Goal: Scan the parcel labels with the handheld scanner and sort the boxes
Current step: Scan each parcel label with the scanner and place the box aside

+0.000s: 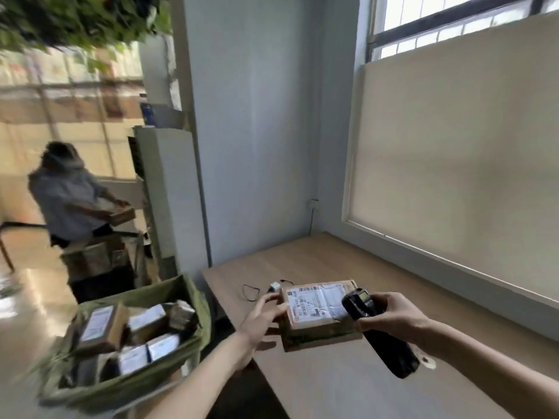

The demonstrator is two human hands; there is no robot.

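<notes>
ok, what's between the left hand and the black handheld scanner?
Head view: the brown cardboard parcel with its white label, between left hand and scanner.

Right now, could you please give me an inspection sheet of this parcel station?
Surface: wooden table, one parcel on it.
Job's things: labelled box on the table; black scanner aimed towards its label.
Clutter: small white adapter behind the box.
Hands: left hand touches the box's left edge; right hand grips the scanner.
Cables: thin black wire looped beside the adapter.
Surroundings: green bin of parcels left of the table; another person carrying a box; covered window on the right.
</notes>
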